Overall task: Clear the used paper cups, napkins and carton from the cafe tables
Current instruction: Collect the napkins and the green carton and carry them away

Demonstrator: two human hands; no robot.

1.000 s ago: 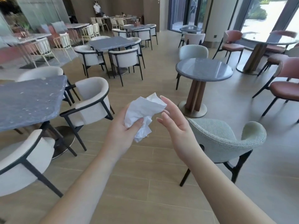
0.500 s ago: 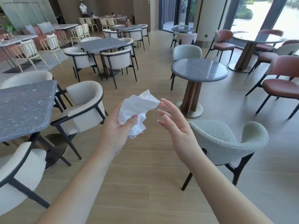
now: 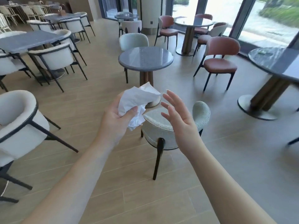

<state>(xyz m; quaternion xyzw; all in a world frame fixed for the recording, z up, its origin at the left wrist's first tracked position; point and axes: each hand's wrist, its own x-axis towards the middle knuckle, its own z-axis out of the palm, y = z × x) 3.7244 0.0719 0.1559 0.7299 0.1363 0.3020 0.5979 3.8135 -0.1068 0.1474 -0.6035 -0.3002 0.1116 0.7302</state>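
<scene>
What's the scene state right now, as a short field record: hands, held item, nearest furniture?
left hand: grips a crumpled white napkin
right hand: open, fingers spread, holds nothing, beside the napkin
nearest chair: pale green, just beyond the hands
round table: grey top, ahead past that chair, nothing seen on it
floor: wood and grey tile
</scene>
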